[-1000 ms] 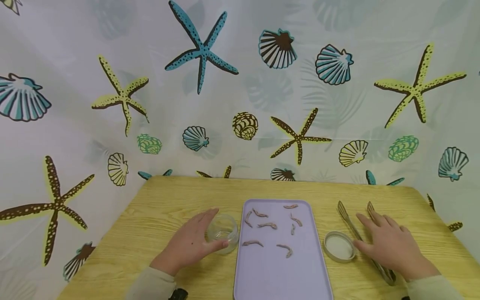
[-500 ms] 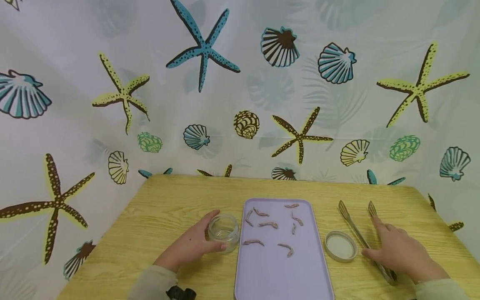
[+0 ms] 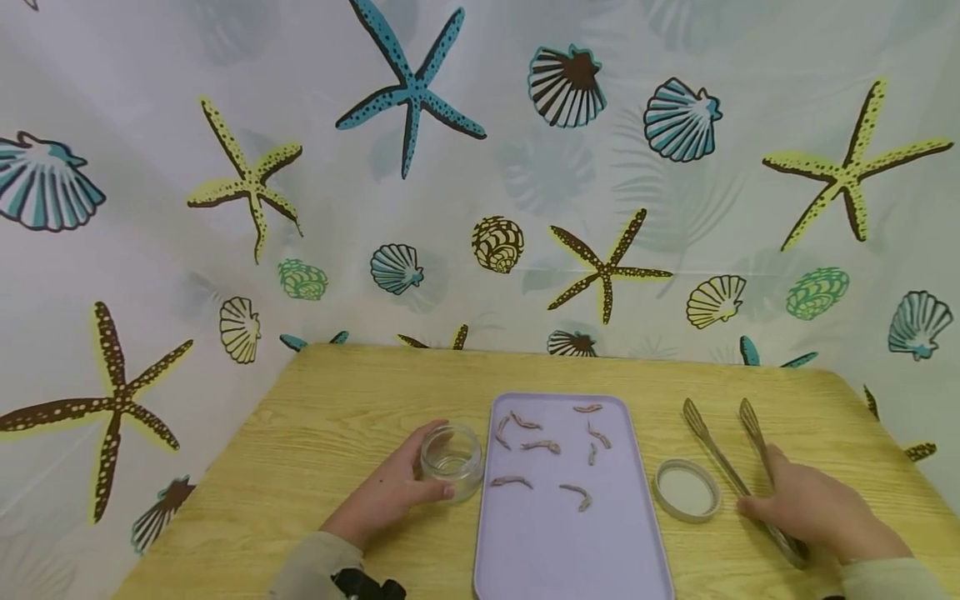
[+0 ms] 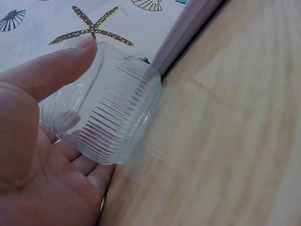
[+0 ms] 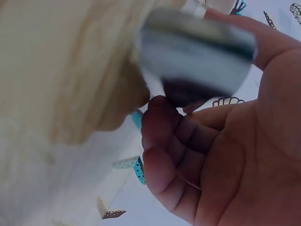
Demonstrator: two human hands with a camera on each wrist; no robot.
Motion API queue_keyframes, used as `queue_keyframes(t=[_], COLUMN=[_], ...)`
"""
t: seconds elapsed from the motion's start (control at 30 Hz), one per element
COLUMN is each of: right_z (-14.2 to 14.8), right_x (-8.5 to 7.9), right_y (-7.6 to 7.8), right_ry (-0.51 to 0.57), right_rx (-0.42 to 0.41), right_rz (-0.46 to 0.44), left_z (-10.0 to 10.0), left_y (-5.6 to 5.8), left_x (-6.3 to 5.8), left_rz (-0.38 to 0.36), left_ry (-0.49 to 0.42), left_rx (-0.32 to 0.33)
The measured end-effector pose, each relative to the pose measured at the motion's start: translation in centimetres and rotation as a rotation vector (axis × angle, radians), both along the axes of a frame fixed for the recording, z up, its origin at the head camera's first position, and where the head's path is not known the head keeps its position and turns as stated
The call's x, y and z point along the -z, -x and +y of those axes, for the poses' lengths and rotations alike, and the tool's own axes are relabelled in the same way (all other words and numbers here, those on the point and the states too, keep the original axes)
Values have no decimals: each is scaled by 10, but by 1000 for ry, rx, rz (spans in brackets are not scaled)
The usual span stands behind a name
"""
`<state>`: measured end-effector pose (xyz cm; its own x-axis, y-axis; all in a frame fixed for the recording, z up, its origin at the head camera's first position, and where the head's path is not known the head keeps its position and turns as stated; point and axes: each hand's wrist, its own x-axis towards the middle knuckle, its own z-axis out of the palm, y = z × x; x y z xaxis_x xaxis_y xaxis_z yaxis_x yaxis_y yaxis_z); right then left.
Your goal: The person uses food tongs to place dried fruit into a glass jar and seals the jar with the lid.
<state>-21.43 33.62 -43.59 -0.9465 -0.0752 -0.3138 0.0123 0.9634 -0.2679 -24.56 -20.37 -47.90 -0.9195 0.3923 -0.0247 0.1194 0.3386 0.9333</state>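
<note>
In the head view, a clear glass jar (image 3: 452,460) stands on the table just left of a lilac tray (image 3: 573,550). My left hand (image 3: 390,496) holds the jar from its left, thumb on the near side. The left wrist view shows the jar's ribbed wall (image 4: 113,108) between thumb and fingers. To the right, my right hand (image 3: 821,510) grips metal tongs (image 3: 717,450) around their arms, thumb on the left arm. The tongs' tips point away, spread apart. Up close in the right wrist view, the tongs' metal end (image 5: 197,56) is blurred.
Several small, slender, brownish curved pieces (image 3: 542,447) lie scattered over the tray's far half. A round, shallow lid (image 3: 687,490) rests between the tray and the tongs. A white curtain (image 3: 450,167) printed with shells and starfish surrounds the wooden table (image 3: 360,383).
The right hand has come down onto the tongs, its fingers closing around them. The left hand has drawn in closer around the jar. The head view has tilted slightly.
</note>
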Motion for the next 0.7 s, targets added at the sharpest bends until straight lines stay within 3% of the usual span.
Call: queue_keyframes(t=[0.27, 0.47, 0.7], right_z=[4, 3, -5], right_x=[-1, -8, -19], right_y=[2, 0, -5], right_ry=[8, 12, 64], right_rx=[1, -45, -89], right_rz=[8, 118, 278], left_z=[1, 1, 3], left_y=[-3, -5, -4], left_x=[1, 1, 2], left_rz=[10, 19, 24], left_ry=[-1, 20, 20], left_rx=[-27, -54, -41])
